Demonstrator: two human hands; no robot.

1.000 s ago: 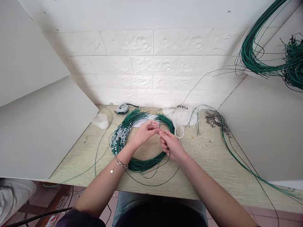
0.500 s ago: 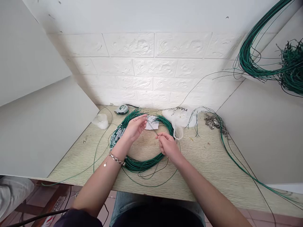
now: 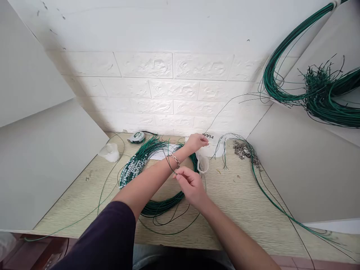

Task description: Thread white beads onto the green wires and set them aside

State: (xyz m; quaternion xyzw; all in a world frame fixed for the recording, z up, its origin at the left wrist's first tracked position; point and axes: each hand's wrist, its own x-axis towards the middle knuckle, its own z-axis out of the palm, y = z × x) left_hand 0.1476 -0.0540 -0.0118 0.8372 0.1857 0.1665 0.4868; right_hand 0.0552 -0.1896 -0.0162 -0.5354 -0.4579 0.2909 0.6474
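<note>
My right hand [image 3: 191, 184] pinches a thin dark green wire [image 3: 168, 161] between thumb and fingertips, over the middle of the coil. Stretched across in front of it, my left arm brings my left hand [image 3: 198, 142] above the white sheet with black lettering [image 3: 213, 150]. Its fingers are curled together; whatever is in them, if anything, is too small to make out. Beneath both arms lies a coil of green wires [image 3: 163, 206]. Many small white beads or tags [image 3: 132, 168] sit on its left side. A small clear plastic cup [image 3: 203, 165] stands below my left hand.
A tape measure [image 3: 137, 137] and a plastic cup with white contents [image 3: 109, 153] are at the back left. A pile of small metal parts [image 3: 246, 151] lies at right, beside long green wires [image 3: 270, 193]. More wire bundles [image 3: 284, 56] hang at the upper right.
My left hand has moved right, from the coil's upper left to above the white sheet. My right hand keeps its pinch on the wire and sits slightly lower. The view has shifted.
</note>
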